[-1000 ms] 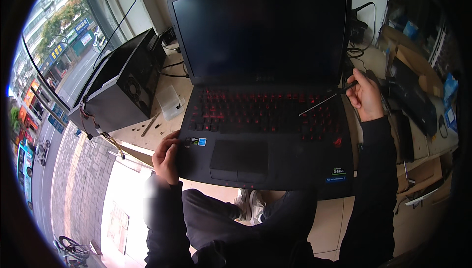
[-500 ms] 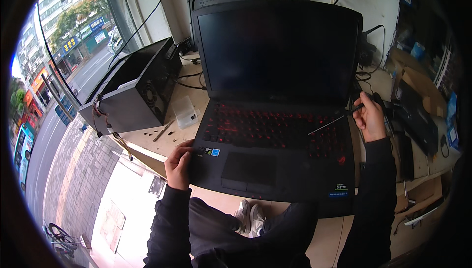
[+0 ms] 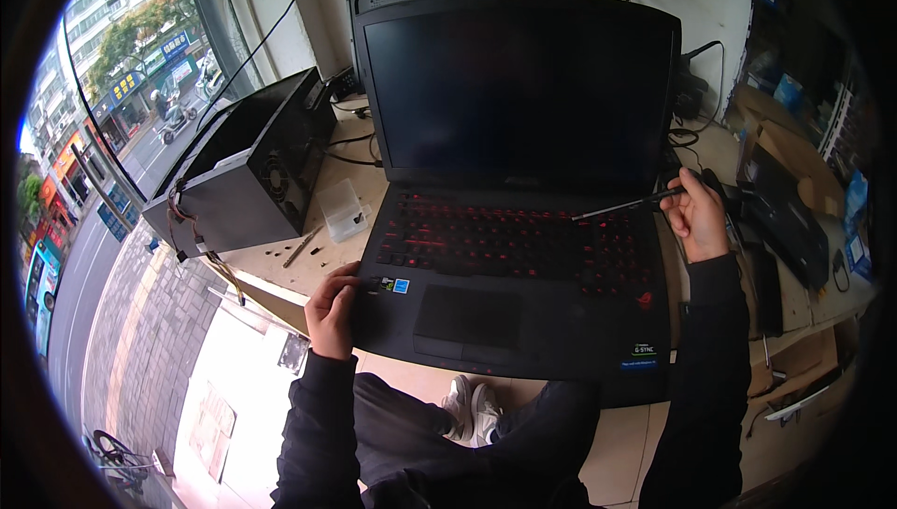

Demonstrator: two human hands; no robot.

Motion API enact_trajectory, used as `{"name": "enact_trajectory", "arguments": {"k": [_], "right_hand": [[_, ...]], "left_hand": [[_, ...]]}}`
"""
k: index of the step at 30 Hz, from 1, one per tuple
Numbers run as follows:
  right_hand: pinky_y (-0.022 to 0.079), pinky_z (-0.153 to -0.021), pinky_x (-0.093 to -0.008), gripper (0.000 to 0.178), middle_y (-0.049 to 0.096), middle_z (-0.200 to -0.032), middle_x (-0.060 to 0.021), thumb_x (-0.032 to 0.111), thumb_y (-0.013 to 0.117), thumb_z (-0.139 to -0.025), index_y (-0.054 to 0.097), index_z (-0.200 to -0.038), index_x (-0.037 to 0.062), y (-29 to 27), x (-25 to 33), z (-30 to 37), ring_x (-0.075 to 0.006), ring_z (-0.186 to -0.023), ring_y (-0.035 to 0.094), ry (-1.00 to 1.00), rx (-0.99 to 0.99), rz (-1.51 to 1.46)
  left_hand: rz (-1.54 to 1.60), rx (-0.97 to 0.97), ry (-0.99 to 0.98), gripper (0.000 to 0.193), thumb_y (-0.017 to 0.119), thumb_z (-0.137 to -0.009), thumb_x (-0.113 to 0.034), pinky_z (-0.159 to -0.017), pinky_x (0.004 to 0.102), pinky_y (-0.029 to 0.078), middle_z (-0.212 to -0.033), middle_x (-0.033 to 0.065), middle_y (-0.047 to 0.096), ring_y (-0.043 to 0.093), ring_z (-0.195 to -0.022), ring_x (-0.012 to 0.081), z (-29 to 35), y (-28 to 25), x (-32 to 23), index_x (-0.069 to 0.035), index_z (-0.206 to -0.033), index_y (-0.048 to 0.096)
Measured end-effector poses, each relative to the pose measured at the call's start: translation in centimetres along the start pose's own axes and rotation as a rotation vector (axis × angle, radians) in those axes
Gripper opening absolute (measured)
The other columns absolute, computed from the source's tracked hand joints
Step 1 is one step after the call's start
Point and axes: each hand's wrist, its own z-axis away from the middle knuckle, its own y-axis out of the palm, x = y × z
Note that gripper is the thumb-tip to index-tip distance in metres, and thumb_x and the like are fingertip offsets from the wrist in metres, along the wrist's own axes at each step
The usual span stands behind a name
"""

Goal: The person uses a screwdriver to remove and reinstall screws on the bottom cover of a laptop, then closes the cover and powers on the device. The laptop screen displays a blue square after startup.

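A large black laptop [image 3: 561, 330] stands unfolded in front of me, its screen [image 3: 523, 89] dark and its keyboard [image 3: 495, 233] glowing red. At its left front corner, my left hand [image 3: 333, 315] is closed around the edge, the fingers partly hidden. A thin screwdriver [image 3: 617, 207] is pinched in my right hand [image 3: 698, 219] over the right side of the keyboard. Its shaft points left, with the tip near the upper key rows; I cannot tell whether it touches the keys.
A black computer case [image 3: 248, 173] with loose cables stands at the left. Between it and the laptop lie a clear plastic box [image 3: 341, 210], small screws and a slim tool [image 3: 301, 247]. Cardboard [image 3: 794, 149] and dark devices crowd the right. A window faces the street.
The screwdriver's shaft has swung upward, from slanting down over the keys to lying nearly level. My left hand keeps its hold on the laptop. The whole view has shifted slightly.
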Motion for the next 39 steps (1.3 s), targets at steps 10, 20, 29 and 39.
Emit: {"name": "enact_trajectory", "arguments": {"k": [10,20,29,39], "right_hand": [[0.028,-0.038,-0.0183,0.023,0.067,-0.076,-0.0123,0.028,0.058,-0.098,0.060,-0.094,0.0051,0.1,0.3,0.1,-0.0067,-0.044,0.046,-0.054,0.046,0.018],[0.028,-0.038,-0.0186,0.022,0.067,-0.077,-0.0119,0.026,0.059,-0.097,0.061,-0.096,0.0043,-0.1,0.3,0.1,-0.0068,-0.044,0.045,-0.072,0.068,0.003],[0.028,-0.038,-0.0166,0.021,0.067,-0.078,-0.0099,0.024,0.059,-0.098,0.062,-0.097,0.0025,-0.3,-0.3,-0.2,-0.0041,-0.045,0.045,-0.134,0.075,0.094],[0.027,-0.039,-0.0171,0.021,0.067,-0.078,-0.0075,0.025,0.058,-0.099,0.062,-0.098,0.0047,-0.8,-0.6,-0.7,-0.0030,-0.046,0.044,-0.136,0.086,0.125]], "left_hand": [[0.035,0.012,-0.005,0.020,0.051,-0.091,-0.002,-0.104,0.0328,0.040,-0.126,0.0168,0.063,0.058,-0.117,0.0236,-0.2,-0.3,0.7,0.007,-0.100,0.066],[0.007,0.008,0.000,0.019,0.052,-0.090,-0.002,-0.105,0.0333,0.040,-0.124,0.0171,0.064,0.058,-0.117,0.0243,-0.2,-0.1,0.6,0.008,-0.100,0.066],[0.004,0.005,-0.006,0.018,0.052,-0.092,-0.002,-0.104,0.0322,0.040,-0.125,0.0170,0.064,0.058,-0.116,0.0236,-0.1,-0.1,0.2,0.007,-0.101,0.065],[0.002,0.011,0.028,0.018,0.053,-0.091,-0.003,-0.103,0.0322,0.041,-0.124,0.0158,0.065,0.059,-0.115,0.0231,-0.2,-0.1,0.4,0.007,-0.100,0.065]]}}
